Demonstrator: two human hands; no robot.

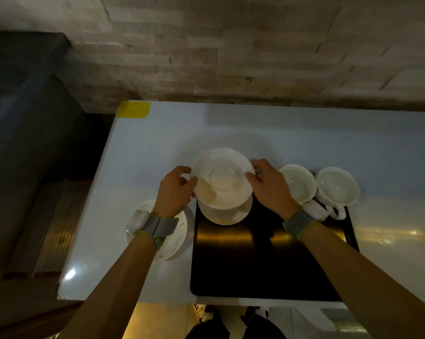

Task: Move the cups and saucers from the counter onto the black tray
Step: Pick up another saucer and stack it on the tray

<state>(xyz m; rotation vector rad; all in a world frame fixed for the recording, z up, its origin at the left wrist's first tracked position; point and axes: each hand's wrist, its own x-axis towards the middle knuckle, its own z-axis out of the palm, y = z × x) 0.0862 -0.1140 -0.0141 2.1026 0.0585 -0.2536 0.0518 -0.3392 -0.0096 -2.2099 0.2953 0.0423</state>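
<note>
- White counter fills mid-frame below a brick wall.
- Left hand and right hand pinch opposite rims of a saucer above the black tray.
- Two cups sit at the tray's upper right.

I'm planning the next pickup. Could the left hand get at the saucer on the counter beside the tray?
Probably yes, once free. The left hand now holds the lifted saucer; the counter saucer lies uncovered just under its wrist, left of the black tray.
</note>
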